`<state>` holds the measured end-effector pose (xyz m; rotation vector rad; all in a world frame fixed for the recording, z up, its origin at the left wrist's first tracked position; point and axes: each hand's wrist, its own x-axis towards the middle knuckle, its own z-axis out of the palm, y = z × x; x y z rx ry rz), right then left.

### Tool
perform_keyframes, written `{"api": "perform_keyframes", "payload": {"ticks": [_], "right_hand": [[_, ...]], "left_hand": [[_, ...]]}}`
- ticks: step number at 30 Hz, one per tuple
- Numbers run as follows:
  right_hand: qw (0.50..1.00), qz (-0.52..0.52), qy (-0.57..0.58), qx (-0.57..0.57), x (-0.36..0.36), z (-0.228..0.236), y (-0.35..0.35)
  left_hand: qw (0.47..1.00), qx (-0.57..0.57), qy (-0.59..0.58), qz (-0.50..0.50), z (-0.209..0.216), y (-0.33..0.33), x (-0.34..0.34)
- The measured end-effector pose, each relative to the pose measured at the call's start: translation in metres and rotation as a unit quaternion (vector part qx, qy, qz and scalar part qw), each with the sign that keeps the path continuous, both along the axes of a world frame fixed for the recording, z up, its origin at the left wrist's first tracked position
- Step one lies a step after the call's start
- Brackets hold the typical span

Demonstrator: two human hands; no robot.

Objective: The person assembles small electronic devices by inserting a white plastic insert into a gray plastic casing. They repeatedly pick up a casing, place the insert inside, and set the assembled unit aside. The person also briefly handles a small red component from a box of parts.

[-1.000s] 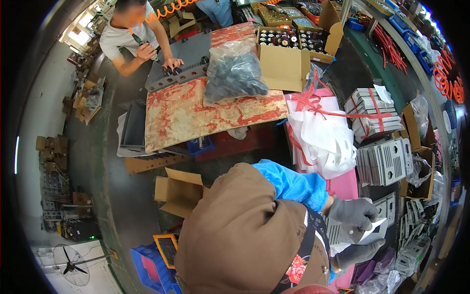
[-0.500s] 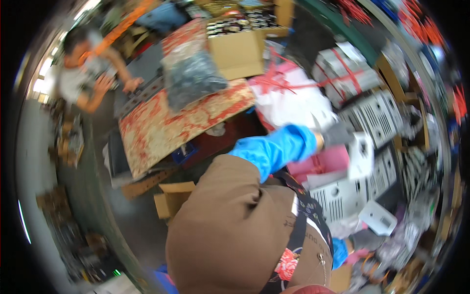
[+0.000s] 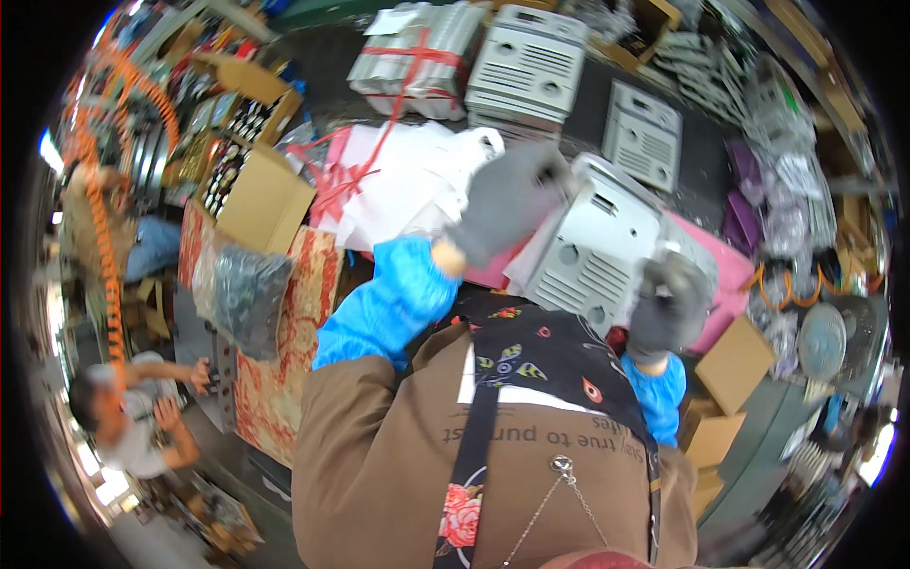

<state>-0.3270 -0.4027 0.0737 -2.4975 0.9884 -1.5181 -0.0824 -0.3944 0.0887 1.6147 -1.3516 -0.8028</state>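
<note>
Curled left hand [image 3: 514, 201], unclear hold

Right hand [image 3: 669, 305] is blurred, so I cannot tell if either hand grips something. Between them, toward half past two, a slotted grey panel [image 3: 607, 242] lies flat, perhaps for easy reach. Farther, past twelve, stacked panels [image 3: 527, 64] probably save space; red ribbon [image 3: 415, 55] binds the neighbouring bundle [image 3: 387, 73], perhaps against sliding.

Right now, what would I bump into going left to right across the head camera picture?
Hanging orange coiled hose, bulging clear plastic bag, grey-gloved left hand, grey-gloved right hand, flat purple pieces.
</note>
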Motion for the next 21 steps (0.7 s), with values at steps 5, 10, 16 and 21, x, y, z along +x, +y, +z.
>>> {"api": "perform_keyframes", "payload": {"ticks": [5, 10, 16, 21], "right_hand": [[0.974, 0.106, 0.167, -0.106, 0.001, 0.002, 0.002], [0.98, 0.134, 0.131, 0.072, -0.021, -0.002, 0.004], [0.697, -0.061, -0.231, 0.676, -0.062, -0.059, 0.035], [0.667, -0.034, -0.287, 0.687, -0.058, -0.053, 0.007]], "left_hand": [[0.935, 0.186, 0.26, -0.15, 0.019, 0.027, -0.047], [0.945, 0.186, 0.238, -0.126, 0.006, 0.037, -0.052], [0.914, 0.21, 0.338, -0.08, -0.023, 0.043, -0.04], [0.947, 0.207, 0.245, -0.027, -0.053, 0.007, -0.037]]}}
